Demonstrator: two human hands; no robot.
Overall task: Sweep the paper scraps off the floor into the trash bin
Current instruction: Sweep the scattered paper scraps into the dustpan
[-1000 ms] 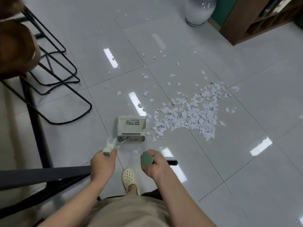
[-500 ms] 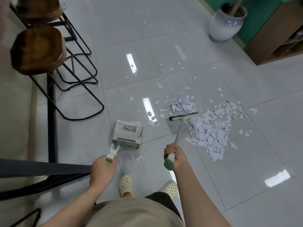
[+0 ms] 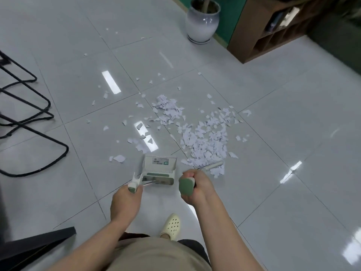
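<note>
Gripping dustpan handle (image 3: 134, 183) in left hand (image 3: 126, 200), right hand (image 3: 197, 189) holding broom (image 3: 212, 165), stool legs (image 3: 33, 122) left, vase (image 3: 202, 22) beyond paper scraps (image 3: 205, 141)

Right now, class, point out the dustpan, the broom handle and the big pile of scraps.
dustpan (image 3: 159, 169): head view, on its ribbed back wall.
broom handle (image 3: 186, 185): head view, on the green grip end above the right hand.
pile of scraps (image 3: 207, 141): head view, on the thick middle of the heap.
</note>
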